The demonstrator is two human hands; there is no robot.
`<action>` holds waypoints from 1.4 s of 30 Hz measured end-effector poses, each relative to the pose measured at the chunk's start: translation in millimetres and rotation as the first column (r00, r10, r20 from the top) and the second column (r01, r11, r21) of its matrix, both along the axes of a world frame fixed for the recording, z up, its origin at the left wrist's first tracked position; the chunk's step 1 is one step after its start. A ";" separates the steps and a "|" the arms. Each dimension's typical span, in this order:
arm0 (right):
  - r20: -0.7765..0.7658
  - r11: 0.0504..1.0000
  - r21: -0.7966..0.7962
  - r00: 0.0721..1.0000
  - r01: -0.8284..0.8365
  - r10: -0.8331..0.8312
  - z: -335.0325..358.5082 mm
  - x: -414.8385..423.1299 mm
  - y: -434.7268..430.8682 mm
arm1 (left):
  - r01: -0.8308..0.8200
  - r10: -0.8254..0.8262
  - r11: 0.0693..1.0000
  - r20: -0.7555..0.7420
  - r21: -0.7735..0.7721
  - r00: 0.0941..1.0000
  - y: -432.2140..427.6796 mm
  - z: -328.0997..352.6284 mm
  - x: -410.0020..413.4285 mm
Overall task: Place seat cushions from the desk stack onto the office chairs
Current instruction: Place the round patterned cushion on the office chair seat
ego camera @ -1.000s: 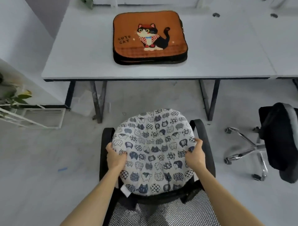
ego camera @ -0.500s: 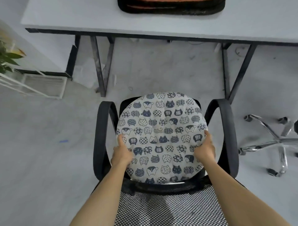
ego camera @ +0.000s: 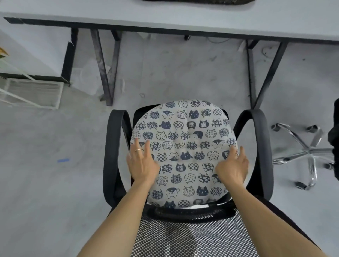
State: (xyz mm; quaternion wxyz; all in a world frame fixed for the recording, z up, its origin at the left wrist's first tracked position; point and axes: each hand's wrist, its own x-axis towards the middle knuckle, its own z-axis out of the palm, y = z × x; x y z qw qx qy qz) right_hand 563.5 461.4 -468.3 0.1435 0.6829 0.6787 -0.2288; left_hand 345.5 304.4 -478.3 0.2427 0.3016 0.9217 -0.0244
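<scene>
On the seat of the black office chair (ego camera: 264,146) a round cushion (ego camera: 183,146) is lying flat, its white cover printed with navy cat heads. Several are carrying the character 猫; the other writing is too small to read. Half a second ago both hands were gripping the cushion's edges. Now the left hand (ego camera: 142,165) is resting on its left side with fingers (ego camera: 136,145) straight and spread, and the right hand (ego camera: 232,168) is sitting at its right edge, fingers loose and apart, holding nothing. Beyond, the stack (ego camera: 198,1) on the desk (ego camera: 165,16) is slipping almost out of view.
</scene>
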 end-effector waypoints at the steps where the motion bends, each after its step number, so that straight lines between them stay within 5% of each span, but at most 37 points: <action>1: 0.007 0.996 0.030 0.996 -0.085 0.085 0.2 -2.5 -3.7 | 0.086 -0.086 0.995 -0.012 0.039 0.996 5.9 -1.4 0.8; 4: 0.035 0.937 0.060 0.939 -0.344 0.343 -13.9 -12.8 -5.1 | 0.303 -0.302 0.945 -0.028 0.119 0.953 22.7 -17.6 -5.2; 8: 0.063 0.873 -0.054 0.871 -0.484 0.487 -50.7 -8.0 2.0 | 0.457 -0.455 0.887 -0.039 0.070 0.890 13.4 -60.8 -30.5; 20: 0.053 0.875 -0.069 0.874 -0.479 0.483 -90.0 6.4 4.7 | 0.505 -0.498 0.863 -0.131 0.023 0.857 7.7 -107.0 -40.7; 27: 0.055 0.765 -0.450 0.841 -0.461 0.539 -43.9 -11.3 38.7 | 0.508 -0.472 0.790 0.189 -0.343 0.861 47.0 -44.6 -39.6; 31: 0.112 0.682 -0.591 0.794 -0.430 0.597 -6.3 -56.1 75.5 | 0.476 -0.352 0.780 0.345 -0.407 0.870 108.1 4.7 -43.9; 33: 0.069 0.703 -0.537 0.807 -0.466 0.587 13.5 -83.5 91.1 | 0.512 -0.417 0.806 0.329 -0.297 0.847 137.1 21.5 -49.7; 38: -0.087 0.829 -0.058 0.831 -0.556 0.550 6.7 -123.0 103.6 | 0.547 -0.560 0.827 0.105 0.128 0.822 179.7 5.8 -51.1; 42: -0.024 0.854 -0.044 0.855 -0.519 0.518 -55.4 -115.0 105.8 | 0.602 -0.608 0.794 0.058 0.085 0.792 166.6 -62.3 -60.9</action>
